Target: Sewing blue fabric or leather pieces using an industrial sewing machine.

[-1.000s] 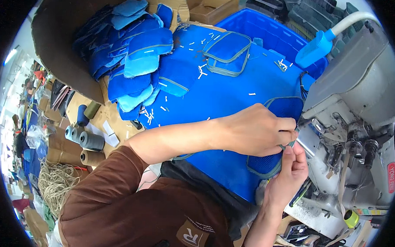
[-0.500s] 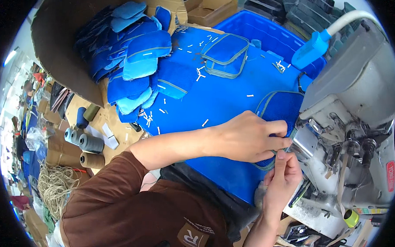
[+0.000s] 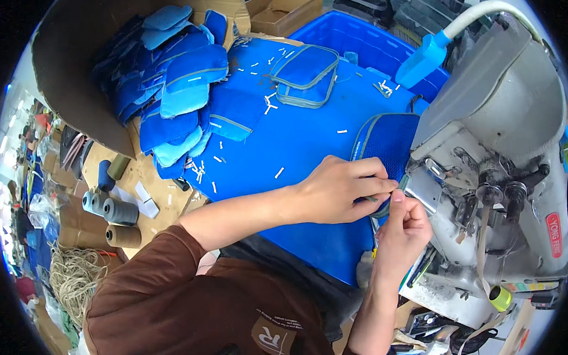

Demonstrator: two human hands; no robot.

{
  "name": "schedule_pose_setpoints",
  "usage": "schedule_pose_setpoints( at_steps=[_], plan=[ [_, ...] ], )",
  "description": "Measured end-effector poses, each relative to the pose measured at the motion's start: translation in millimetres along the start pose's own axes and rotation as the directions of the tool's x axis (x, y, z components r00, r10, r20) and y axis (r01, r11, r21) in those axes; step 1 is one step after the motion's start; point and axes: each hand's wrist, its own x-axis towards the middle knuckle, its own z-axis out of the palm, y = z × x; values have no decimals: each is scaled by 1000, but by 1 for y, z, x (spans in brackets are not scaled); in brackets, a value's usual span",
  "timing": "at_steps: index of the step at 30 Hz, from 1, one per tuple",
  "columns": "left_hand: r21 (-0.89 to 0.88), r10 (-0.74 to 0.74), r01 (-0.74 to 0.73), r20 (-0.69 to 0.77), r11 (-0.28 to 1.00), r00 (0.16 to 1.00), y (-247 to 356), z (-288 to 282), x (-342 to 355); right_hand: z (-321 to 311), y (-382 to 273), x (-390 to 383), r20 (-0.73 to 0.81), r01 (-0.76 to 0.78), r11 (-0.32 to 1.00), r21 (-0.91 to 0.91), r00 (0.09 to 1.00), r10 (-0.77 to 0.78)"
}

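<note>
A blue mesh fabric piece (image 3: 391, 140) with grey edging lies on the blue tabletop, its right side against the sewing machine (image 3: 486, 116). My left hand (image 3: 349, 189) is bent over its near end, thumb and fingers closed on the trimmed edge. Close by, my right hand (image 3: 406, 229) pinches at the same edge, its thumb and forefinger meeting my left fingertips beside the shiny metal plate (image 3: 422, 193). The fingers hide most of the gripped edge.
Stacked blue fabric pieces (image 3: 187, 80) lean in a cardboard box at the left. A blue pouch (image 3: 305, 75) lies at the far side, before a blue crate (image 3: 364, 39). White scraps (image 3: 279, 173) dot the table. Thread cones (image 3: 120, 211) stand at left; a blue lamp (image 3: 422, 59) overhangs.
The whole view has shifted, so the scene sits further left and higher. My left fingers have drawn closer together, and the right thumb now meets them at the fabric's edge.
</note>
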Motion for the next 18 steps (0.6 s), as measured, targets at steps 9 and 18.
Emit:
schedule_pose_setpoints(
  at_steps=[9, 18],
  plan=[
    [-9, -64, 64, -10, 998, 998, -5, 5, -3, -20, 5, -28, 37, 23, 986, -164, 999, -18],
    [4, -47, 48, -114, 999, 992, 3, 5, 1, -89, 39, -80, 249, 226, 469, -854, 968, -13]
  ],
)
